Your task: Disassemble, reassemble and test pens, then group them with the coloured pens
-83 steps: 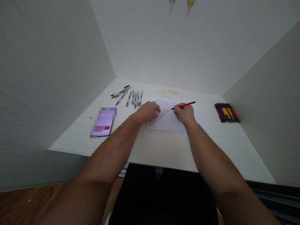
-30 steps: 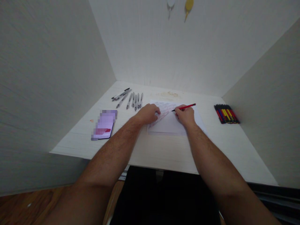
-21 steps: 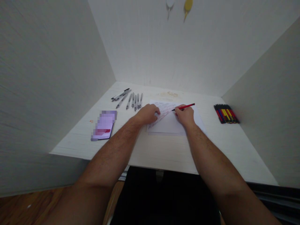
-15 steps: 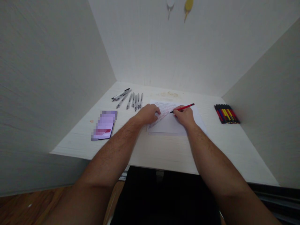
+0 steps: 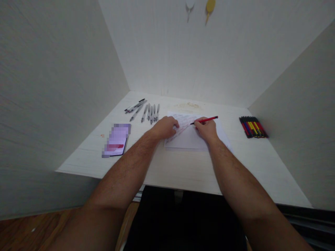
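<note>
Right hand [image 5: 206, 129]: fingertips closed round one red pen [image 5: 211, 119], black tip pointing left and slightly towards the desk's front edge, long axis slanting across the paper [image 5: 188, 140], mid-desk [image 5: 180, 167]. Left hand [image 5: 165, 127]: loosely curled, part open, gripping nothing, resting on the paper's left side. Clear pens [image 5: 151, 113]: towards back-left corner. Phone [image 5: 118, 136]: near left edge. Coloured pens [image 5: 253, 127]: row, by right edge.

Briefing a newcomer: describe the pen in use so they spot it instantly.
On the white desk, find the paper between the forearms. The right hand grips a red pen over it; the other pens lie loose in groups, touched by neither hand.
</note>
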Demonstrator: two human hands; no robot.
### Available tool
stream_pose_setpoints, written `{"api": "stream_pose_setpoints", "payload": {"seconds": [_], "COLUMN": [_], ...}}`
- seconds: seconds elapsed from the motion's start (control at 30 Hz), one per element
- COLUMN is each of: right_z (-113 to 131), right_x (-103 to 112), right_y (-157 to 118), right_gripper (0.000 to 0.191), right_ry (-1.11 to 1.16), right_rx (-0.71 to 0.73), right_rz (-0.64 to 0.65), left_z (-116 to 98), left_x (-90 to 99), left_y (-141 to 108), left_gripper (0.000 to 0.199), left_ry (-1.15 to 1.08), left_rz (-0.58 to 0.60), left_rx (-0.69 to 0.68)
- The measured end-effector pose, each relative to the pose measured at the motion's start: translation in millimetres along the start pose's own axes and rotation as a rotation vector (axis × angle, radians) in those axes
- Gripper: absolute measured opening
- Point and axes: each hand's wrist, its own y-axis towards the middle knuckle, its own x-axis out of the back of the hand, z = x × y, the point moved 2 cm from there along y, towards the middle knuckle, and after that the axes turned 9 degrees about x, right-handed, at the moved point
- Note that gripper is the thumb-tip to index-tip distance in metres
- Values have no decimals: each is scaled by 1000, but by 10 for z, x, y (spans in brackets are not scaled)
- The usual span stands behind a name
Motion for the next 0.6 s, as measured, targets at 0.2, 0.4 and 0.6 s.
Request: {"api": "stream_pose_setpoints", "payload": {"seconds": [0.2,0.4,0.6], "right_z": [17,1,-26], "right_x": [23,-5,18], "right_y": [13,-8,20], "right_gripper": [20,17,20], "right_ry": [-97,17,-117], "right_rx": [-19,12,-6], "right_rz": [-45,49,-30], "left_z": [3,13,20], "left_x": [-1,-9,-20], "left_y": [0,5,12], "left_gripper": [35,34,35], "left_ry": [2,1,-5], "left_rz": [-6,-10,-8], "left_rx": [-6,-16,-4]}}
